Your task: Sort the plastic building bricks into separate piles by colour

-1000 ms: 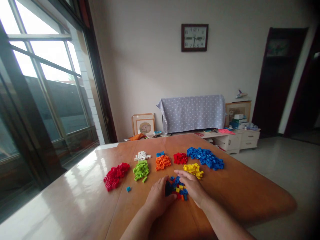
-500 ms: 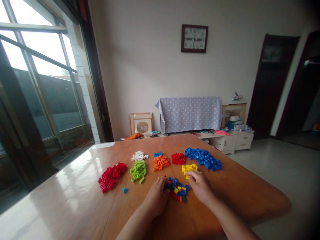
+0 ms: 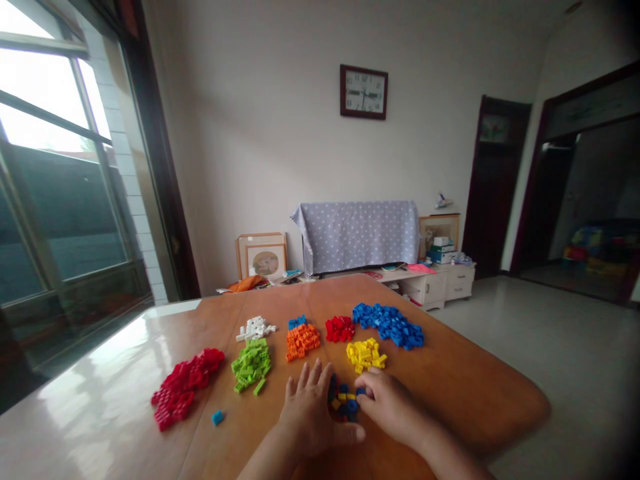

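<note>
Head view: the left hand (image 3: 309, 410), fingers spread and thumb reaching out to the near side, lies just left of the mixed-color pieces (image 3: 345, 399) on the wooden surface (image 3: 480, 390); the right hand (image 3: 393, 403), fingers curled, touches or nearly touches their right side, and whether it pinches a piece I cannot tell from here. The fingers hide part of this small heap. Likely faults: a sweep of the left thumb or palm could scatter loose pieces toward the near side; a forward push of the right knuckles could run mixed pieces into the yellow bricks (image 3: 367, 353), which sit just beyond; the left fingertips, reaching toward the orange bricks (image 3: 303, 341), could disturb that pile's near side. Farther left stand the green bricks (image 3: 251, 367), the crimson bricks (image 3: 185, 387) and a lone blue brick (image 3: 217, 417), the last easily knocked by a wide left swing. Edges and room: the right border slants from beyond the large blue pile (image 3: 390, 325) to a rounded corner, with a broad stretch of wood inside it; the passage between left hand and green bricks is narrower.
</note>
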`<action>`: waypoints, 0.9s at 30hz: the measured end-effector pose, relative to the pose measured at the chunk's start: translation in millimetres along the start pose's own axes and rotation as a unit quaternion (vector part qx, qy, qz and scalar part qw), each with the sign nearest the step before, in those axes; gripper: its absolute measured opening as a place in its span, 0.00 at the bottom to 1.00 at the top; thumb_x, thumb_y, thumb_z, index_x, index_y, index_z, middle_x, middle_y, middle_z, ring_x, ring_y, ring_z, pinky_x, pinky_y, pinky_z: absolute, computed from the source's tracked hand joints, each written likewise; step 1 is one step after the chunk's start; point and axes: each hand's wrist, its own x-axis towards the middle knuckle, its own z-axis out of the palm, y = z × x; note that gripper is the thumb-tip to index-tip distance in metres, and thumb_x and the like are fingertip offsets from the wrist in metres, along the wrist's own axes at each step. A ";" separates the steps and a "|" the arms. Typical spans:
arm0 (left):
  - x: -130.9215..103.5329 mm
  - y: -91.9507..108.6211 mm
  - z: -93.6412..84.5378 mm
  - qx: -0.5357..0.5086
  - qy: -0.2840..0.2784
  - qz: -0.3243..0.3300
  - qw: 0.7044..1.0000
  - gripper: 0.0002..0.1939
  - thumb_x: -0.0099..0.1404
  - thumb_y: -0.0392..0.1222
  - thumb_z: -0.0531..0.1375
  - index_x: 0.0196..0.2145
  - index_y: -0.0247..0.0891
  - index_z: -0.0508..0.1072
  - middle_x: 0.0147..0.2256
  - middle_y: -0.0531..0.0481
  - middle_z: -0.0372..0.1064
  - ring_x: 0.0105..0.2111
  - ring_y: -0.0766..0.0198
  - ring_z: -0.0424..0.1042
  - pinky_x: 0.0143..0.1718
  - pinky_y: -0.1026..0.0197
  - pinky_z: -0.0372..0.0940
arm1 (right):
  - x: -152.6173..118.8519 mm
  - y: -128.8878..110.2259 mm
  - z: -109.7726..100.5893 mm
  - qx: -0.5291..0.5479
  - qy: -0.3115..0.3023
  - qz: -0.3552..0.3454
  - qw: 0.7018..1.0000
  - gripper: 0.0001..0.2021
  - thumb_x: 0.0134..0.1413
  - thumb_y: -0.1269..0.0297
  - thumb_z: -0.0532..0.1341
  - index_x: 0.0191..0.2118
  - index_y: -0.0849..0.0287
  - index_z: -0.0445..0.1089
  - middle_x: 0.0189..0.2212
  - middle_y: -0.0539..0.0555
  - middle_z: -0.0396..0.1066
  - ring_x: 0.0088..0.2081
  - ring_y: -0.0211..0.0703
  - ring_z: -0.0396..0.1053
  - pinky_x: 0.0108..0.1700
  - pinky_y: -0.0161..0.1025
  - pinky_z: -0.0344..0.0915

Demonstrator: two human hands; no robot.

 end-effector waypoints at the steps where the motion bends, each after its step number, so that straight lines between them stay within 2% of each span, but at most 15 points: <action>1: 1.6 1.0 1.8 0.005 0.000 0.006 1.000 0.65 0.40 0.74 0.65 0.70 0.43 0.51 0.71 0.39 0.38 0.70 0.36 0.33 0.65 0.29 0.31 | 0.9 1.0 -0.6 0.010 0.005 0.000 1.000 0.07 0.51 0.67 0.60 0.35 0.56 0.75 0.32 0.51 0.72 0.33 0.40 0.69 0.36 0.34 0.60; 5: 4.6 0.7 5.6 0.011 0.013 0.010 1.000 0.62 0.41 0.74 0.64 0.69 0.44 0.54 0.70 0.40 0.41 0.69 0.36 0.38 0.67 0.33 0.35 | 8.1 20.0 -7.6 0.041 0.064 0.015 0.997 0.10 0.54 0.65 0.59 0.39 0.57 0.75 0.31 0.52 0.72 0.34 0.42 0.69 0.37 0.35 0.62; 9: 7.9 -6.1 7.9 0.011 0.036 0.020 0.999 0.48 0.50 0.66 0.63 0.65 0.47 0.62 0.68 0.44 0.51 0.68 0.40 0.49 0.67 0.38 0.42 | 19.9 58.0 -22.9 0.005 0.129 0.063 0.990 0.11 0.54 0.63 0.57 0.39 0.58 0.76 0.30 0.53 0.72 0.33 0.45 0.69 0.36 0.37 0.62; 12: 11.5 -12.8 10.7 0.006 0.061 0.033 0.998 0.39 0.55 0.60 0.61 0.63 0.47 0.66 0.66 0.46 0.57 0.66 0.44 0.55 0.67 0.42 0.47 | 28.8 86.6 -33.1 -0.024 0.173 0.106 0.979 0.13 0.51 0.64 0.57 0.40 0.59 0.76 0.34 0.57 0.75 0.37 0.48 0.71 0.40 0.40 0.64; 16: 13.3 -18.1 12.5 -0.005 0.079 0.041 0.996 0.31 0.60 0.55 0.58 0.60 0.46 0.69 0.63 0.46 0.62 0.62 0.47 0.60 0.65 0.47 0.52 | 35.3 112.8 -36.3 -0.024 0.205 0.167 0.964 0.23 0.51 0.66 0.55 0.54 0.61 0.68 0.34 0.57 0.75 0.37 0.50 0.72 0.40 0.41 0.65; 18: 12.9 -19.1 12.4 -0.011 0.080 0.039 0.996 0.30 0.61 0.53 0.57 0.60 0.46 0.70 0.62 0.46 0.63 0.62 0.48 0.61 0.64 0.48 0.52 | 36.5 121.3 -34.3 -0.014 0.218 0.179 0.959 0.26 0.51 0.66 0.54 0.57 0.60 0.65 0.34 0.56 0.76 0.37 0.49 0.73 0.40 0.41 0.65; 23: 11.3 -20.8 11.7 -0.023 0.081 0.042 0.996 0.30 0.60 0.52 0.58 0.59 0.45 0.70 0.62 0.46 0.63 0.61 0.48 0.62 0.64 0.50 0.54 | 38.2 134.4 -27.7 0.012 0.216 0.190 0.957 0.18 0.52 0.63 0.54 0.49 0.57 0.68 0.38 0.58 0.77 0.41 0.50 0.74 0.44 0.43 0.67; 27: 9.4 -20.8 10.6 -0.030 0.089 0.051 0.994 0.30 0.58 0.53 0.60 0.59 0.45 0.70 0.61 0.46 0.64 0.59 0.48 0.63 0.62 0.50 0.56 | 38.3 133.3 -25.9 0.091 0.211 0.187 0.955 0.20 0.54 0.64 0.53 0.52 0.60 0.66 0.50 0.64 0.74 0.50 0.50 0.73 0.53 0.45 0.67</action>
